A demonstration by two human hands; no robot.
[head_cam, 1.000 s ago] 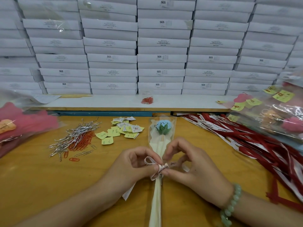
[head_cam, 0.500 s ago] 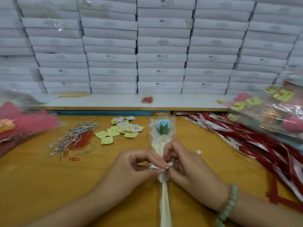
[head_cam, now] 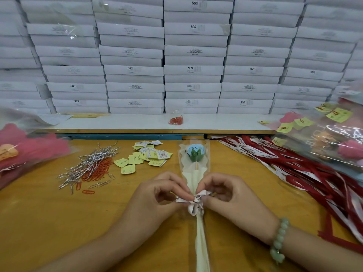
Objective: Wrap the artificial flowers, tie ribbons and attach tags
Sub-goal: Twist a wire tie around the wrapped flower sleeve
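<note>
A blue artificial flower [head_cam: 193,152] with green leaves lies in a clear and cream cone wrap [head_cam: 197,173] on the wooden table [head_cam: 49,222], head pointing away from me. A white printed ribbon bow [head_cam: 194,202] sits around the wrap's narrow neck. My left hand [head_cam: 157,201] pinches the bow's left loop. My right hand [head_cam: 229,199] pinches its right loop. Both hands are at the same height, on either side of the stem.
Silver twist ties [head_cam: 90,163] and orange paper clips [head_cam: 98,169] lie at the left, yellow tags [head_cam: 145,157] beyond them. Red and white ribbons [head_cam: 294,167] spread at the right under wrapped flowers [head_cam: 334,142]. Pink wrapped flowers [head_cam: 25,150] sit far left. White boxes [head_cam: 193,69] stack behind.
Both hands first closed in on the ribbon at the neck, then drew its loops sideways, so the bow now spreads wider and flatter.
</note>
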